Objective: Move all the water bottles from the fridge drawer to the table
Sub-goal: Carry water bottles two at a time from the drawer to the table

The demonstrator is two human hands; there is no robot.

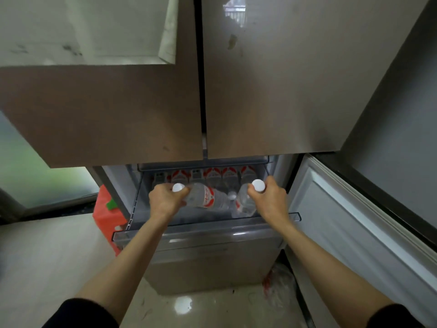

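Below closed brown fridge doors, the clear pulled-out fridge drawer point(205, 229) holds red-labelled clear plastic water bottles point(214, 177). Our left hand point(164, 200) grips one white-capped bottle point(205, 197), our right hand point(269, 197) another point(247, 201). Next we lift both out towards the worktop, unseen.

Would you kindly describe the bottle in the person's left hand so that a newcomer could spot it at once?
Find the open fridge drawer below the two brown doors. At its front left, the left hand grips a clear water bottle by the neck. Unlike the row at the back, it lies on its side, its white cap pointing left and its red label facing up.
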